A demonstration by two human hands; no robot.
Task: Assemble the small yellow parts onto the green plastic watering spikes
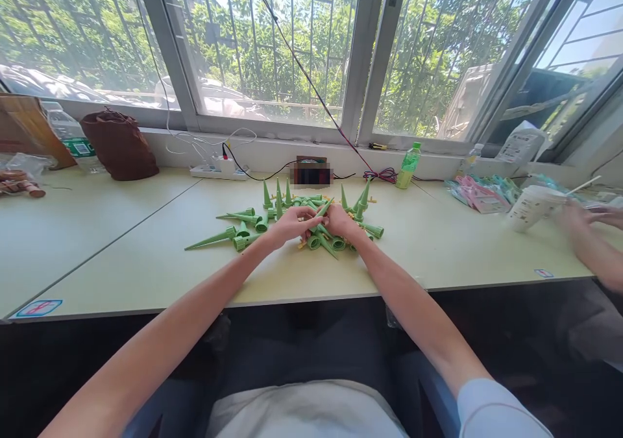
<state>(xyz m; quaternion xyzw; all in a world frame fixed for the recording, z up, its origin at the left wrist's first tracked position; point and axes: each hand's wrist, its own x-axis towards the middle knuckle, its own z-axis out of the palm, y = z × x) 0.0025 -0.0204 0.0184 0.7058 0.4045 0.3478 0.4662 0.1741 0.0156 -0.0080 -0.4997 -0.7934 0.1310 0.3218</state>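
A heap of green plastic cone spikes (253, 225) lies on the pale table (121, 243), some upright, some flat. My left hand (291, 222) and my right hand (339, 220) meet over the middle of the heap. Both have their fingers closed around one green spike (323, 208) held between them. Small yellow parts show among the spikes.
A brown bag (119, 145), a water bottle (73, 136) and a power strip (219, 169) stand along the window sill. A green bottle (409, 165) and pink packets (479, 194) lie to the right. Another person's hand (581, 220) is beside a white cup (533, 206).
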